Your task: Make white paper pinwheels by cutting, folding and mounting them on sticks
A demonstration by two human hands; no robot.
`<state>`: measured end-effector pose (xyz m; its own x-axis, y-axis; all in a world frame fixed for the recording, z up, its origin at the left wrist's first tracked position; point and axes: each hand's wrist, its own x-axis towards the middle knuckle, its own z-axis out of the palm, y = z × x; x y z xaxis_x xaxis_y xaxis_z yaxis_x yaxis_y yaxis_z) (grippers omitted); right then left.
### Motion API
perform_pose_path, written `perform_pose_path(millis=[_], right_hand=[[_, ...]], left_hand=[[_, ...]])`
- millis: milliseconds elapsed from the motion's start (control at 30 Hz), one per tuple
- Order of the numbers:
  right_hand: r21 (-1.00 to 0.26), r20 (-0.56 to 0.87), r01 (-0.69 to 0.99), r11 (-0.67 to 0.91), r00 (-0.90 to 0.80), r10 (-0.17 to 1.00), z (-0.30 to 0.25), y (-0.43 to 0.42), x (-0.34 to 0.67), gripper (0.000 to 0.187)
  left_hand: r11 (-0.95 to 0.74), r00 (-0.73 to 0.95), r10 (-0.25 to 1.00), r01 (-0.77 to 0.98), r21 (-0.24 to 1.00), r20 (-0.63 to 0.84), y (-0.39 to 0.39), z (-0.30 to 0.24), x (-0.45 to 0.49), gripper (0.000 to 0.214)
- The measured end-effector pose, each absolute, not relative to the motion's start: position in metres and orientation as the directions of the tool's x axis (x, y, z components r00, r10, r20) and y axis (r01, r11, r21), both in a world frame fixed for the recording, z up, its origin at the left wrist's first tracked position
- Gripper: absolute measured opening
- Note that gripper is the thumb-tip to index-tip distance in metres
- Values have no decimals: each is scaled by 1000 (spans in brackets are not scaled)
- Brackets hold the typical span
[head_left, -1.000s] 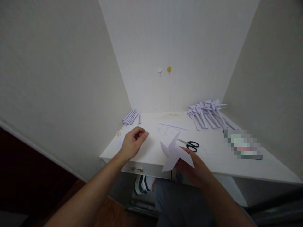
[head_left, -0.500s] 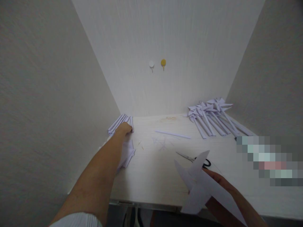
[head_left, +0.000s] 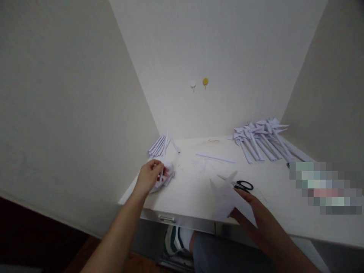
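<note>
My left hand [head_left: 149, 177] is closed round a thin rolled paper stick [head_left: 163, 159] that stands up from its fingers, above a small heap of folded white paper [head_left: 165, 178] at the desk's left edge. A white paper pinwheel [head_left: 227, 197] is pinched in my right hand [head_left: 253, 212] and lies low over the desk's front. Black-handled scissors [head_left: 241, 185] rest just behind the pinwheel.
A bundle of rolled paper sticks [head_left: 159, 146] lies at the back left, one loose stick [head_left: 216, 157] in the middle. Several finished pinwheels [head_left: 261, 138] are piled at the back right. Walls enclose the white desk [head_left: 196, 189] on three sides; a drawer handle [head_left: 167, 218] shows below.
My left hand has drawn back from the stick bundle at the back left, now gripping one stick near the desk's left edge. The pinwheel in my right hand has dropped lower.
</note>
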<state>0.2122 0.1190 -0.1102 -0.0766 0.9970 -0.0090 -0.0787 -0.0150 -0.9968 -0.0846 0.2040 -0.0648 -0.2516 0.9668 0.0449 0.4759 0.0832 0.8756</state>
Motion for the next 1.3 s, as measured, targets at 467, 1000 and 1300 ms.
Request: perform_pose_path(millis=[467,1000,1300], right_hand=[[-879,-2,-460,-126,-260,966,-97,88,181,19],[-872,13,-480,-95,-218,976,-98,89,186,26],[-882,39,-466,-70,-220,975,-99,86,186,24]], left_hand=[[73,-43,995,-215,974,-85,30,-117,-15,49],[-29,-36,999,42,999,30,29,-126,-20,47],[8,-133,991,16,1000,-6,30,-121,-23,54]])
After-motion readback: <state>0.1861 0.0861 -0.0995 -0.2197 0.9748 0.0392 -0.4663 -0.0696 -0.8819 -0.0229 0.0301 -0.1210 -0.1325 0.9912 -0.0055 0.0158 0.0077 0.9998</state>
